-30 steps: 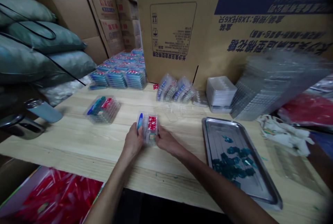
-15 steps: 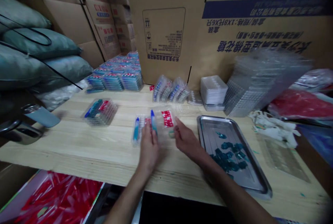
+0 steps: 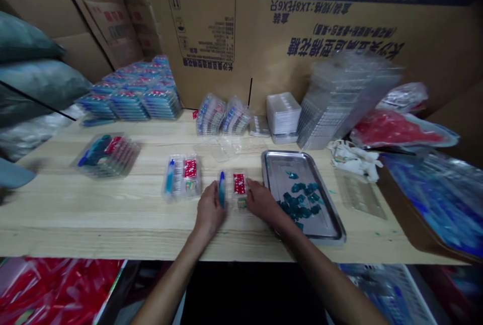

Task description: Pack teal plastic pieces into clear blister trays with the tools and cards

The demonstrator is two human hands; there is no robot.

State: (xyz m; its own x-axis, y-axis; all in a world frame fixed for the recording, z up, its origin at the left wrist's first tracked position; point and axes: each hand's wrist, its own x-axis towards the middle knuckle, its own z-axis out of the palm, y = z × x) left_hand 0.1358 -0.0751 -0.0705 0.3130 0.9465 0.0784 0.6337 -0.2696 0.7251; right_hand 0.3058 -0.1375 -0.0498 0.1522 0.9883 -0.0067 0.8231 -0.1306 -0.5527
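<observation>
Between my hands is a clear plastic blister tray point(image 3: 231, 195) with a blue pen-shaped piece point(image 3: 222, 190) on its left, a red patterned packet point(image 3: 239, 183) and a small greenish piece below that. The fingers of my left hand point(image 3: 210, 209) are closed on the tray's left edge, beside the blue piece. At the right edge, my right hand point(image 3: 260, 199) pinches the tray near the red packet. A similar filled tray point(image 3: 182, 177) lies flat to the left, apart from my hands. Close to my right forearm stands a metal tray point(image 3: 332, 217) holding several dark teal pieces point(image 3: 298, 204).
A filled tray stack point(image 3: 109, 156) sits at left. Rows of filled trays point(image 3: 132, 96) stand at the back left. Tall stacks of clear trays point(image 3: 339, 103) lean against a large carton point(image 3: 211, 23). White gloves point(image 3: 356, 160) lie at right. Red pieces point(image 3: 56, 290) fill a box below the table edge.
The tray in my hands has come away from beside the other filled tray, toward the right and nearer to me, and is now flatter. My view has turned right.
</observation>
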